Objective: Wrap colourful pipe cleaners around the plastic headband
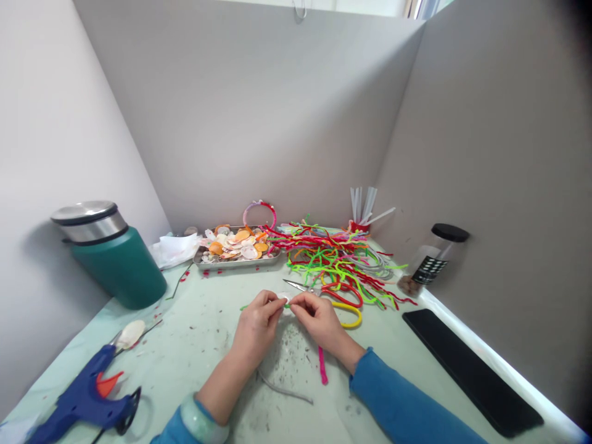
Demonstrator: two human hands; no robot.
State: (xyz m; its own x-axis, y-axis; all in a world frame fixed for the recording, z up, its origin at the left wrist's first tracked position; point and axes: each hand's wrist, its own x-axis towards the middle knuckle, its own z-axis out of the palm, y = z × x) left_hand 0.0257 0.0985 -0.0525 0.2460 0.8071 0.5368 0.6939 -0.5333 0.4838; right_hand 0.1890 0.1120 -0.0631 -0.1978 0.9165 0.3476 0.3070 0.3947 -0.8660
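Observation:
My left hand (259, 319) and my right hand (318, 314) meet at the middle of the table, fingertips nearly touching. Both pinch a short green pipe cleaner (287, 306), whose other end pokes out left of my left hand. Something white and thin (285, 296) lies at or just behind the fingertips; its shape is partly hidden. Beside my right hand are scissors with red and yellow handles (351, 316). A pink pipe cleaner (322, 365) lies under my right wrist, and a grey one (289, 393) curves near my left forearm.
A metal tray (238, 265) of shells stands at the back, beside a heap of coloured pipe cleaners (333, 259). Leftward are a green bottle (121, 268) and a blue glue gun (87, 388). To the right are a jar (432, 259) and a black slab (467, 370).

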